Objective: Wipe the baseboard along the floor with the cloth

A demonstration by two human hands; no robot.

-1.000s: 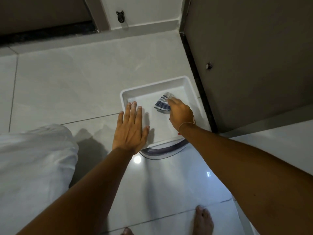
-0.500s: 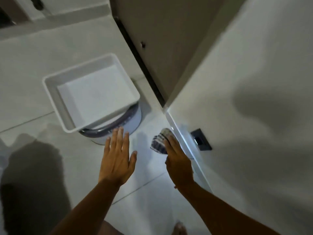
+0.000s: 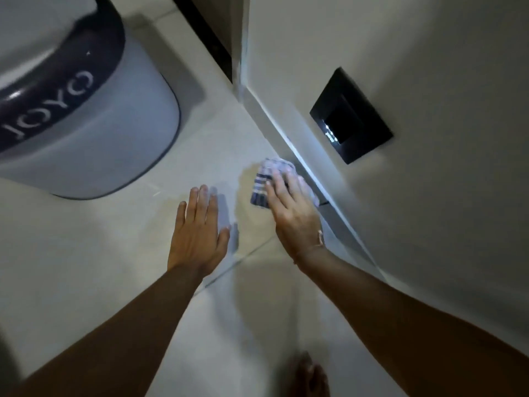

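Note:
My right hand [image 3: 292,213] presses a blue-and-white striped cloth [image 3: 264,181] down where the tiled floor meets the pale baseboard [image 3: 283,138], which runs diagonally from upper middle to lower right. The fingers lie flat over the cloth and hide part of it. Left of it, my left hand [image 3: 197,230] rests flat on the floor with fingers apart, holding nothing.
A pale bucket [image 3: 100,133] with a dark lettered band stands on the floor at upper left. A black socket plate [image 3: 350,116] sits on the wall just above the baseboard. A dark door edge [image 3: 211,35] runs at the top. A bare foot [image 3: 310,373] shows at the bottom.
My right hand carried the cloth from the white tray down to the floor by the baseboard. The view dropped closer to the floor, and my left hand came down flat on the tiles.

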